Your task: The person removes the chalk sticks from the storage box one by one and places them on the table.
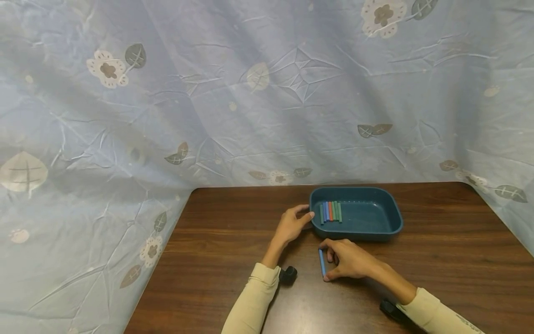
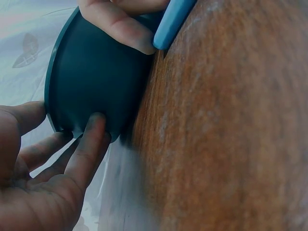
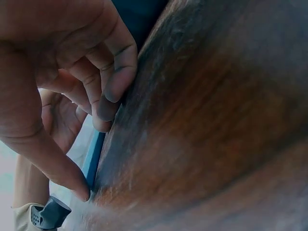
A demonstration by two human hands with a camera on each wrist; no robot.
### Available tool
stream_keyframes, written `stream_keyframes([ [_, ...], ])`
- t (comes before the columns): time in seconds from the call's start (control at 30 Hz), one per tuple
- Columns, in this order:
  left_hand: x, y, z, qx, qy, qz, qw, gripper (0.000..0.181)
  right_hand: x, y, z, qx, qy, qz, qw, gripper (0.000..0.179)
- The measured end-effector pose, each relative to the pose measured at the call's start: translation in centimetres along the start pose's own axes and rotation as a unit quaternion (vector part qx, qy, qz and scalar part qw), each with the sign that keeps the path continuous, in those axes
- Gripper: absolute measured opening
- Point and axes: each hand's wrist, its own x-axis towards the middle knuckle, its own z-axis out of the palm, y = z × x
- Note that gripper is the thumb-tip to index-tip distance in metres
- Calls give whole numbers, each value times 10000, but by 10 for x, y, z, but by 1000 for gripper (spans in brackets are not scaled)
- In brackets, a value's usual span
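A dark teal plastic tray [image 1: 363, 235] stands on the table. In its left part several coloured chalk sticks [image 1: 331, 212], green, blue and red, lie side by side in a row. My left hand [image 1: 290, 225] grips the tray's left end, thumb at the rim and fingertips against the outer wall, as the left wrist view shows. In front of the tray, my right hand [image 1: 350, 259] pinches a blue chalk stick [image 1: 322, 263] by its two ends, between thumb and fingers. The right wrist view has this chalk [image 3: 91, 161] low along the tabletop, partly hidden by fingers.
The brown wooden table [image 1: 225, 232] carries the tray near its back edge. A pale floral cloth [image 1: 258, 120] hangs behind and along the sides. Black wrist devices sit at the left cuff [image 1: 288, 275] and right cuff [image 1: 392, 310].
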Motion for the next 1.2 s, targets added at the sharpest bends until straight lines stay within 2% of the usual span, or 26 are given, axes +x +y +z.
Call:
stream_keyframes([
  [0.47,0,0,0,-21,-48,-29,10000,50,-2,-3,-7,266,5,-138,9995,79],
  [1.03,-1,2,-2,-84,-112,-67,9999,52,-2,-12,-39,448,67,-344,9984,74],
  [1.2,0,3,-2,-80,-102,-58,9999,52,0,-11,-47,464,204,-382,9980,75],
])
